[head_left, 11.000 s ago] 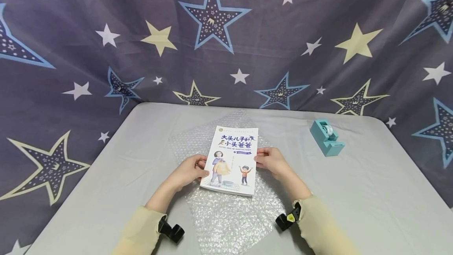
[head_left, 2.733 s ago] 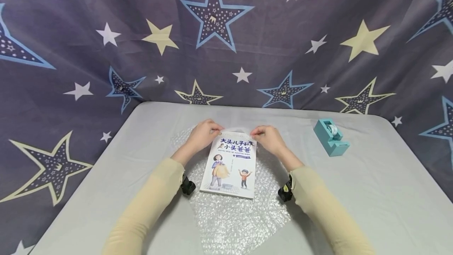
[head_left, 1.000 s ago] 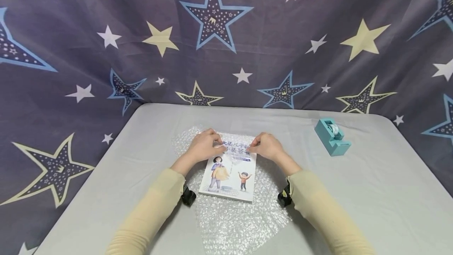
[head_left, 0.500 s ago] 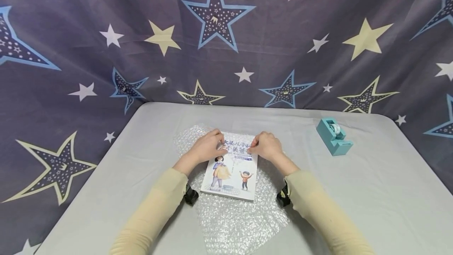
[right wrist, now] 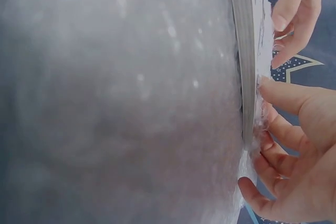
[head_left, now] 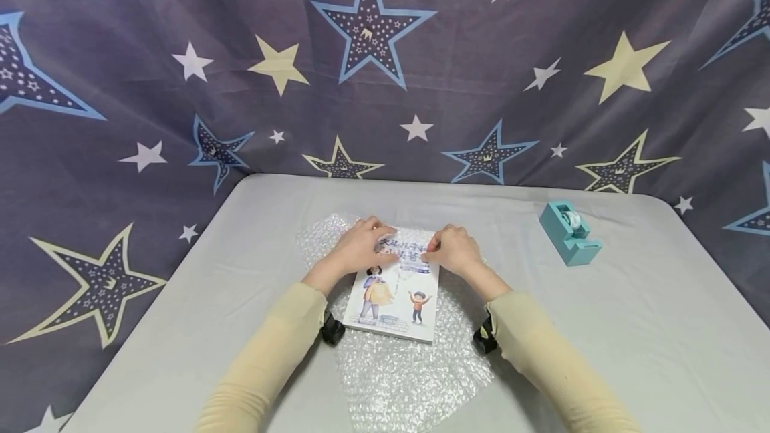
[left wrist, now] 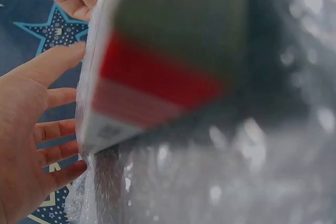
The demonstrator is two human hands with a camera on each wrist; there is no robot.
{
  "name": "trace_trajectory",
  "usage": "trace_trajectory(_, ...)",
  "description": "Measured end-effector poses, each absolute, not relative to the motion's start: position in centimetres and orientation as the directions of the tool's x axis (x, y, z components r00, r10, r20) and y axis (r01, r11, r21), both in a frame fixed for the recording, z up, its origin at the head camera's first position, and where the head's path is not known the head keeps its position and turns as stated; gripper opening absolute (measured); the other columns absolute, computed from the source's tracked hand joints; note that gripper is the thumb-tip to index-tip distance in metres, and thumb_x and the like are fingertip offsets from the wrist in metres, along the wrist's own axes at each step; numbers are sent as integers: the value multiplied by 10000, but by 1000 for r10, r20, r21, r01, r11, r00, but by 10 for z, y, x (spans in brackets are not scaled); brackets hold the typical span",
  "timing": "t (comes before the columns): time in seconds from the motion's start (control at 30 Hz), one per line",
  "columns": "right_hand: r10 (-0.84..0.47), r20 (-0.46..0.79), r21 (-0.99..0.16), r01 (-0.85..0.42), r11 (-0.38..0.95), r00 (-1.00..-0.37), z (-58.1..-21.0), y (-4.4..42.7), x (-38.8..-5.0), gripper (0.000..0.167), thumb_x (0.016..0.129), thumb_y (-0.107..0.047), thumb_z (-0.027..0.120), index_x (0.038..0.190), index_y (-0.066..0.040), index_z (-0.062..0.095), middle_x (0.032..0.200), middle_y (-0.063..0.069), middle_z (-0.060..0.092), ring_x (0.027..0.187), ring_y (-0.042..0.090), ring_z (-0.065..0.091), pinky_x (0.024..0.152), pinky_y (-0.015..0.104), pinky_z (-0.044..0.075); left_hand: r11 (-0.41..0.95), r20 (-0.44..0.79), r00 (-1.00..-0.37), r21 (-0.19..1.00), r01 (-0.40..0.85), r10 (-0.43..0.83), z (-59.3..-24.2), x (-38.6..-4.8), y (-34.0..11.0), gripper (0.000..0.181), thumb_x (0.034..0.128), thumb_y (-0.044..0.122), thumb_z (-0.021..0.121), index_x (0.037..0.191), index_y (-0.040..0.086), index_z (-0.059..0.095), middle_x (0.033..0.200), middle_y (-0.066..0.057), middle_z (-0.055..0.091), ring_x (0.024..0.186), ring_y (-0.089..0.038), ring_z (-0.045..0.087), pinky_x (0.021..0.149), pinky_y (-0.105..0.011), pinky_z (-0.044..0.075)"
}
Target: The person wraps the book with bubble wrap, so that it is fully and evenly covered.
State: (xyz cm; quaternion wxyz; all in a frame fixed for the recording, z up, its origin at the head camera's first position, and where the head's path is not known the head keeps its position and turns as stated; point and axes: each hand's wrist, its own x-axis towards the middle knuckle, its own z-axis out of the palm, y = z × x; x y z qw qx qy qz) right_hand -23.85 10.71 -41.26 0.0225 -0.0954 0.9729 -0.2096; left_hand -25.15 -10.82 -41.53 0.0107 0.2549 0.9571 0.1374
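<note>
Overall, a starry curtain (head_left: pixel 385 109) hangs behind the grey table (head_left: pixel 607 306). Bubble wrap (head_left: pixel 415 379) lies on it, one end folded over the upper cover of the white book (head_left: pixel 394 316), which rests on the sheet. The left hand (head_left: pixel 356 249) touches the fold with relaxed, spread fingers; the right hand's (head_left: pixel 457 251) fingers bend against it, whether pinching I cannot tell. A teal tape dispenser (head_left: pixel 565 239) stands apart, beyond the right hand.

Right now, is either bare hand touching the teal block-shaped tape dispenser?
No, the teal tape dispenser stands apart on the pale grey tabletop, right of both the left hand and right hand.
</note>
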Motion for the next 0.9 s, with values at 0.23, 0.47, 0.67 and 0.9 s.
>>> trace_trajectory(0.23, -201, -13, -401, -179, 899, -980, -415, 105, -237, 190, 717, -370, 736, 684, -203, 652, 891, 35, 571, 866, 253, 511, 701, 396, 448, 827, -14, -857, 268, 493, 515, -419, -248, -108, 638, 757, 530, 646, 1304, 234, 503, 1179, -46, 422, 999, -180, 389, 868, -357, 375)
trace_trajectory(0.47, -210, 48, -366, -213, 906, -977, -415, 105, -236, 169, 728, -352, 729, 682, -210, 651, 844, 18, 560, 841, 246, 518, 732, 421, 449, 813, -26, -854, 322, 485, 520, -417, -251, -107, 678, 747, 515, 664, 1325, 214, 478, 1363, -53, 373, 1225, -237, 342, 984, -440, 355)
trace_trajectory(0.67, -217, 70, -340, -228, 912, -974, -414, 105, -234, 168, 731, -352, 726, 683, -214, 642, 806, 7, 553, 816, 233, 522, 727, 427, 446, 820, -42, -849, 288, 494, 526, -419, -252, -107, 764, 694, 589, 672, 1334, 228, 463, 1340, -30, 395, 1219, -223, 341, 975, -438, 361)
trace_trajectory(0.9, -276, 118, -270, -299, 915, -954, -411, 103, -227, 97, 748, -285, 709, 747, -203, 658, 816, -4, 566, 804, 221, 530, 741, 435, 435, 817, -33, -847, 288, 500, 531, -417, -250, -106, 783, 676, 586, 690, 1328, 212, 471, 1326, -44, 407, 1212, -236, 346, 974, -449, 360)
